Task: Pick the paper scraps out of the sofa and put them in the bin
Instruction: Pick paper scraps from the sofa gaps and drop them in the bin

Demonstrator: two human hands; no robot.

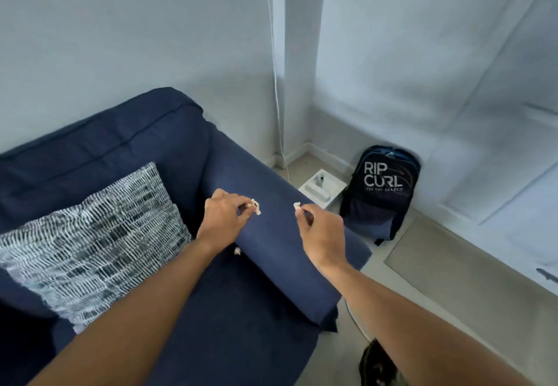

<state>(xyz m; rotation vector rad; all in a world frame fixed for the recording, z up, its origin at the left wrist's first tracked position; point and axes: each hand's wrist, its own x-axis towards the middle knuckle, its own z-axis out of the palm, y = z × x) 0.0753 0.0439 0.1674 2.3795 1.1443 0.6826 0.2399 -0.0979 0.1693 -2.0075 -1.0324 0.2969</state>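
Note:
Both my hands are raised over the armrest of the dark blue sofa (pixel 271 253). My left hand (pixel 225 218) pinches a small white paper scrap (pixel 256 206) between thumb and fingers. My right hand (pixel 321 228) pinches another white scrap (pixel 297 205) the same way. A third scrap (pixel 237 250) lies in the gap between the seat and the armrest, just below my left wrist. At the bottom edge, under my right forearm, a dark round object with a pale rim (pixel 374 361) stands on the floor; it may be the bin, mostly hidden.
A black-and-white patterned cushion (pixel 90 246) leans on the sofa seat at left. A dark backpack (pixel 383 192) stands against the wall at right, beside a white block (pixel 321 188) on the floor. A white cord (pixel 276 84) hangs down in the corner.

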